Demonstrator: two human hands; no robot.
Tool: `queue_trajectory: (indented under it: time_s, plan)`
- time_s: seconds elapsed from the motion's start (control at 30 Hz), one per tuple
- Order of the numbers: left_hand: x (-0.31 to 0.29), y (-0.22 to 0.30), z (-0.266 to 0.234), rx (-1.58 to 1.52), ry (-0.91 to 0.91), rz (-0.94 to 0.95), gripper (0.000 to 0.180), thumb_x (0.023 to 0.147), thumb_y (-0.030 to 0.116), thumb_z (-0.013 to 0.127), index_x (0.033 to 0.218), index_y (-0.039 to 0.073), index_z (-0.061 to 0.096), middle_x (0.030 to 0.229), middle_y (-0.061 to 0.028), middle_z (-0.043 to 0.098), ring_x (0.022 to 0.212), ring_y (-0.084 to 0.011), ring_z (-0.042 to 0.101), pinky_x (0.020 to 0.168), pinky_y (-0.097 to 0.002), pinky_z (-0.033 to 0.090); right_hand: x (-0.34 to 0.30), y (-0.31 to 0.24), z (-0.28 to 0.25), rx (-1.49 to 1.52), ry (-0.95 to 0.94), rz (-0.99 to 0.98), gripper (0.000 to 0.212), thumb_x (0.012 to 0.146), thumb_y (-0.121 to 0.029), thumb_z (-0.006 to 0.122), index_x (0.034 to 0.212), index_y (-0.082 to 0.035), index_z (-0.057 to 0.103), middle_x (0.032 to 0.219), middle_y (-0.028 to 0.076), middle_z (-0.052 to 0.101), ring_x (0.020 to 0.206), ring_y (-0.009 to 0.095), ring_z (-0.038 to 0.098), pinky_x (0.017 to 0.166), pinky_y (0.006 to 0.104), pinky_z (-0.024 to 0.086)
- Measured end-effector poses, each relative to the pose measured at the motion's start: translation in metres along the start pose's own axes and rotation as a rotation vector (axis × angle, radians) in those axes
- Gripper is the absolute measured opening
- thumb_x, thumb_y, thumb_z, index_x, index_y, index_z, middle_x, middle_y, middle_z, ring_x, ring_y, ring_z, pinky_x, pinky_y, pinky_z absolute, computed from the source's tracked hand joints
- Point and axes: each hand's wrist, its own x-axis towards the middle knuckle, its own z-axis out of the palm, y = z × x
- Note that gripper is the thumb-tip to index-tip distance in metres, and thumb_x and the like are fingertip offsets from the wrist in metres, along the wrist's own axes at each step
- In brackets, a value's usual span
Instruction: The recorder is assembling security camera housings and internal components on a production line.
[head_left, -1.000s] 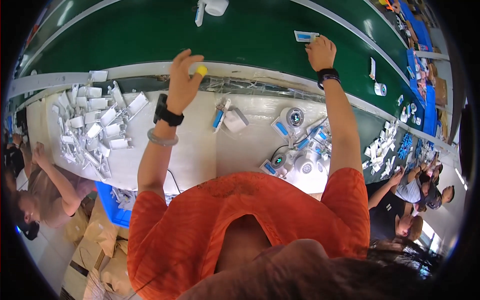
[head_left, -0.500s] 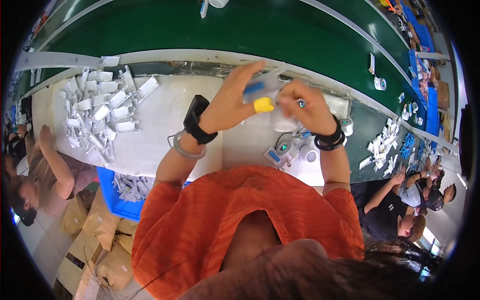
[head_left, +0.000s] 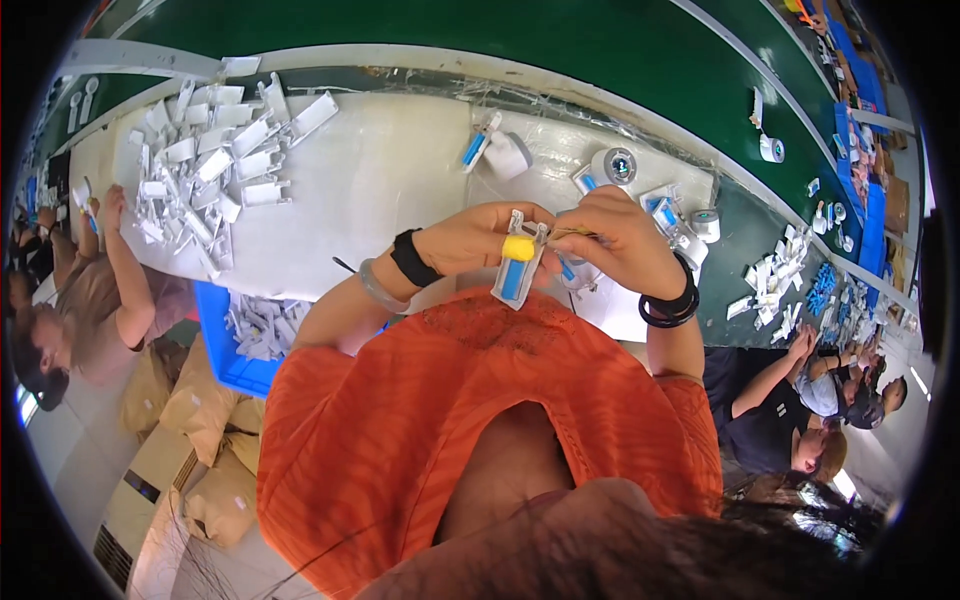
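Left hand [head_left: 480,238] gripping a white case [head_left: 526,282]
I see the right hand [head_left: 612,232] pinched beside it, contents unclear; a slack left grip could let the case slip.

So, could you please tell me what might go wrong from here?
The narrow white plastic casing with a blue strip, held in the left hand, might slip if the grip loosens. The right hand could also knock the white cylindrical device with a dark round face just beyond it.
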Motion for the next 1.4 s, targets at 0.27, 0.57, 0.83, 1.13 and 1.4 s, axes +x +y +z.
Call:
queue_trajectory:
  time_s: [0.27, 0.57, 0.83, 1.13, 1.4]
  plan:
    - [-0.021, 0.023, 0.004, 1.129, 0.442, 0.149, 0.028, 0.086, 0.014, 0.066, 0.113, 0.009, 0.063, 0.087, -0.0086, 0.066, 0.079, -0.0146, 0.064, 0.069, -0.0313, 0.049, -0.019, 0.030, 0.032, 0.621, -0.219, 0.307, 0.015, 0.092, -0.010, 0.062, 0.102, -0.001, 0.068, 0.077, 0.008, 0.065, 0.069, 0.018, 0.065, 0.062, 0.0299, 0.049]
    - [-0.016, -0.009, -0.016, 0.557, 0.623, 0.293, 0.027, 0.101, 0.017, 0.049, 0.126, 0.006, 0.046, 0.085, -0.0054, 0.058, 0.065, -0.0100, 0.055, 0.056, -0.0256, 0.048, 0.000, 0.022, 0.088, -0.034, 0.543, 0.274, 0.016, 0.077, -0.006, 0.076, 0.090, -0.006, 0.068, 0.080, 0.008, 0.065, 0.071, 0.027, 0.061, 0.063, 0.0363, 0.049]
    - [-0.010, -0.019, -0.013, 0.455, 0.618, 0.342, 0.039, 0.088, 0.006, 0.050, 0.127, 0.007, 0.046, 0.091, -0.0073, 0.062, 0.066, -0.0094, 0.057, 0.053, -0.0262, 0.050, 0.008, 0.023, 0.099, -0.171, 0.644, 0.057, 0.019, 0.079, -0.002, 0.074, 0.096, -0.006, 0.067, 0.089, 0.009, 0.068, 0.087, 0.029, 0.063, 0.080, 0.0370, 0.050]
    - [-0.006, -0.024, -0.008, 0.470, 0.582, 0.421, 0.038, 0.089, 0.010, 0.052, 0.125, 0.003, 0.045, 0.087, -0.0054, 0.062, 0.067, -0.0077, 0.057, 0.055, -0.0240, 0.048, 0.008, 0.035, 0.102, -0.241, 0.697, -0.048, 0.021, 0.072, -0.002, 0.078, 0.091, -0.009, 0.070, 0.089, 0.006, 0.065, 0.088, 0.028, 0.060, 0.078, 0.0383, 0.049]
    - [-0.007, -0.024, -0.015, 0.686, 0.552, 0.345, 0.047, 0.088, 0.003, 0.045, 0.135, 0.006, 0.043, 0.105, -0.0069, 0.058, 0.079, -0.0093, 0.055, 0.064, -0.0244, 0.050, 0.007, 0.041, 0.107, -0.252, 0.729, -0.044, 0.026, 0.068, -0.002, 0.081, 0.090, -0.012, 0.072, 0.089, 0.005, 0.059, 0.089, 0.029, 0.058, 0.075, 0.0372, 0.048]
